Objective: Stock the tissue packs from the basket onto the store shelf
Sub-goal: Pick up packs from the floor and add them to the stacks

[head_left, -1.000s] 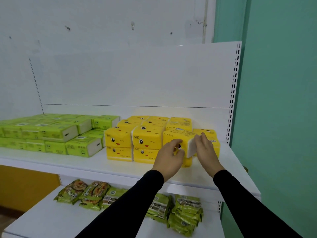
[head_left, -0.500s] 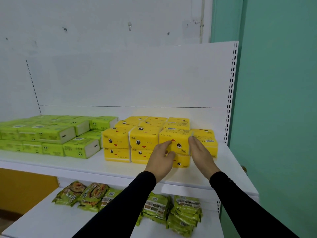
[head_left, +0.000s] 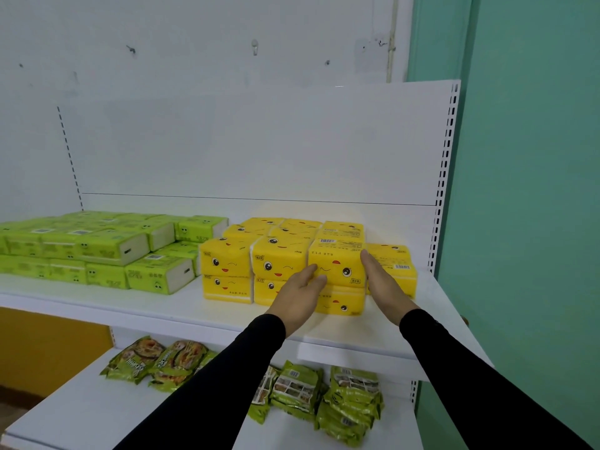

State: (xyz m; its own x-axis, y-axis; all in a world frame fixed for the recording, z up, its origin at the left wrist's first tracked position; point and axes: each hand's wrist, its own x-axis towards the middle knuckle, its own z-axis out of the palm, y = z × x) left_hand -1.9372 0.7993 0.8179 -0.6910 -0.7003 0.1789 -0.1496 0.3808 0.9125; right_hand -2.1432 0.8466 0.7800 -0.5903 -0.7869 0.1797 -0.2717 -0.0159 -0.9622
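Note:
Yellow tissue packs with cartoon faces stand stacked two high on the white shelf (head_left: 181, 311). The front right pack of the top layer (head_left: 341, 266) lies square on the pack beneath it. My left hand (head_left: 300, 293) touches its front left face with straight fingers. My right hand (head_left: 381, 282) lies flat against its right side, between it and a lower single yellow pack (head_left: 397, 264) at the far right. No basket is in view.
Green tissue packs (head_left: 107, 251) fill the shelf's left half. A lower shelf (head_left: 81, 414) holds green snack bags (head_left: 349, 405). A teal wall (head_left: 532, 190) stands close on the right, just past the perforated upright (head_left: 446, 164).
The yellow pack, held turned with its white end showing a second ago, now sits straight on the stack. Both hands have flattened against its sides.

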